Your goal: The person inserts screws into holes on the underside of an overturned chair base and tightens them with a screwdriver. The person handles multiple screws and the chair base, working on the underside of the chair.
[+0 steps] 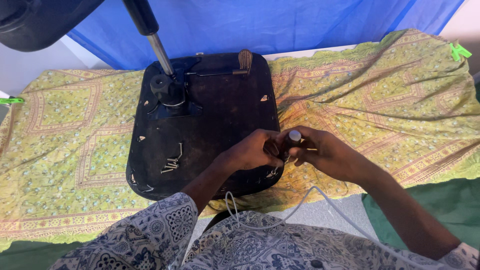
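A black upturned chair seat (pixel 220 115) lies on a green patterned cloth. Its metal gas-lift column (pixel 159 50) rises from a black mount plate (pixel 172 95) at the far left. My right hand (pixel 320 152) grips a dark-handled tool with a pale cap (pixel 294 136), held upright at the seat's near right edge. My left hand (pixel 255 150) is closed around the lower part of the same tool, fingers touching the right hand. The tool's tip is hidden by the fingers. Loose screws and a bent hex key (pixel 172 161) lie on the seat's near left.
The green patterned cloth (pixel 380 95) covers the table, with blue sheeting (pixel 280 22) behind. A flat lever handle (pixel 244 60) lies at the seat's far edge. A dark chair part (pixel 35 22) hangs at top left. A white cable (pixel 310 192) runs over my patterned shirt.
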